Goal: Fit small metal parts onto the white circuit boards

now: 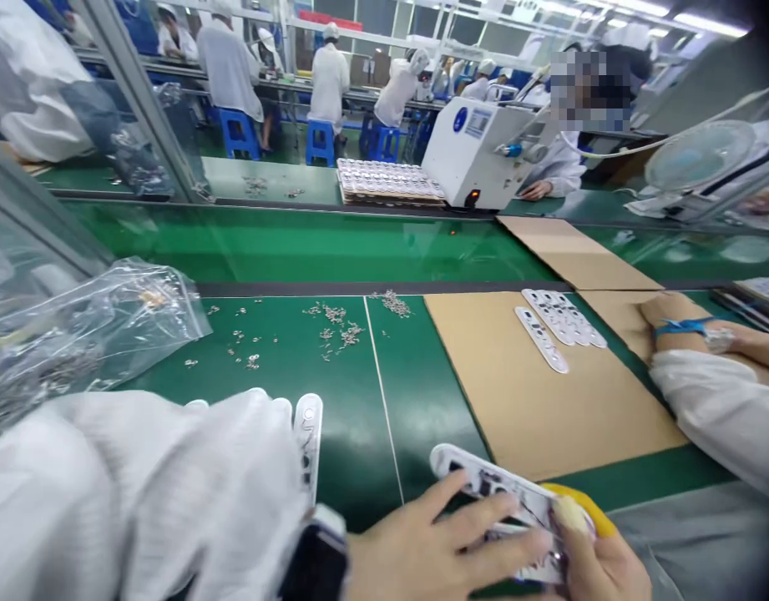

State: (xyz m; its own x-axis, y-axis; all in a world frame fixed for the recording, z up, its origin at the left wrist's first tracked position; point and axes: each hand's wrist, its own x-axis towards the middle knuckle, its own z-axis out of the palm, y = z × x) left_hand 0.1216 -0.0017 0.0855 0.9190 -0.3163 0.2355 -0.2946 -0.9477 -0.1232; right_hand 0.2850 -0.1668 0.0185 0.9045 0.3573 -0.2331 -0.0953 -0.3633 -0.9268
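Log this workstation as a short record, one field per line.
left hand: fingers spread over long white panels; dark-faced wristwatch on the wrist
right hand: grips the right end of those panels
beside the left sleeve: more white panels, partly hidden
small metal parts: loose clusters on the green work surface
cardboard sheet: holds a side-by-side group of panels, plus a single panel
left edge: clear plastic bag
far side: white machine, orange light lit
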